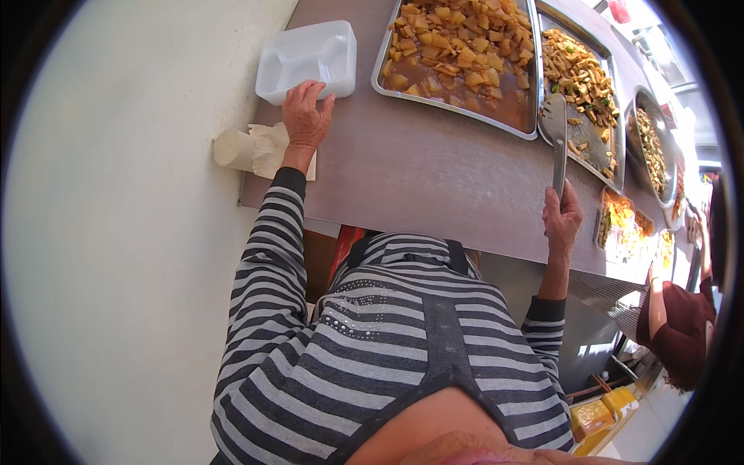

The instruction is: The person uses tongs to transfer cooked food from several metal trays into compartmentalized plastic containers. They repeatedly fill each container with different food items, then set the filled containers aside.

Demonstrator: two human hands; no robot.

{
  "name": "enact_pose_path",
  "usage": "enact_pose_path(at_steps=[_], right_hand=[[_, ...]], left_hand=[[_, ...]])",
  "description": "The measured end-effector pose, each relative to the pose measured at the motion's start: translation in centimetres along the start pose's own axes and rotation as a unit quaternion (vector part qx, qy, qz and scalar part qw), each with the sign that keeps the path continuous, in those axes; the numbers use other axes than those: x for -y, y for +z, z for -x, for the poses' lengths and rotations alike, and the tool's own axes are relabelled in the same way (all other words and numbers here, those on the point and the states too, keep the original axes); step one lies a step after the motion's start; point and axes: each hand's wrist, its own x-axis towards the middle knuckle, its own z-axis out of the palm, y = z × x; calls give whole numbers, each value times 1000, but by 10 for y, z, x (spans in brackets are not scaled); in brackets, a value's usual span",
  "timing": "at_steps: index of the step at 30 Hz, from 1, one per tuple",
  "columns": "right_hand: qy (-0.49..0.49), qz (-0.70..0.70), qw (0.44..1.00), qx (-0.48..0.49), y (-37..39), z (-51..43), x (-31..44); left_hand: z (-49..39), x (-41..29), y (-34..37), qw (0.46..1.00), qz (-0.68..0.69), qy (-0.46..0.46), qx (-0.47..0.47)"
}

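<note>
My left hand (306, 116) is at the near rim of a white plastic compartment container (308, 61), fingers loosely bent and thumb apart. Whether the fingertips touch the rim is hard to tell. No food shows inside the container. In my right hand (562, 218) is a metal serving utensil (559, 151), apparently tongs with a slotted head. That head hangs over the near left edge of a metal tray of yellowish-brown food pieces (581, 75). Left of it lies a larger metal tray of chunky vegetables in brown sauce (459, 64).
A paper roll (235, 149) lies by my left wrist, its loose end on the metal table (407, 168). A white wall (128, 203) borders the left. At right are a metal bowl of food (651, 151), filled containers (617, 218) and a person in dark red (677, 325).
</note>
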Motion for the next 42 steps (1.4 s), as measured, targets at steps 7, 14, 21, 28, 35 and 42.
enact_pose_path(at_steps=[7,14,21,28,35,42], right_hand=[[-11,27,1000,-8,4,5,17],[137,114,978,105,1,-58,8],[237,217,921,220,7,-135,-4],[274,129,915,265,60,-184,-4],[197,97,936,276,133,-222,-22],[220,47,938,265,150,-214,-17]], left_hand=[[-32,11,40,994,57,-9,90],[-51,22,35,990,100,-3,95],[-53,23,25,973,94,23,208],[-61,18,14,973,147,-1,180],[-112,-27,-52,987,125,95,-23],[-7,-139,-59,901,287,250,206]])
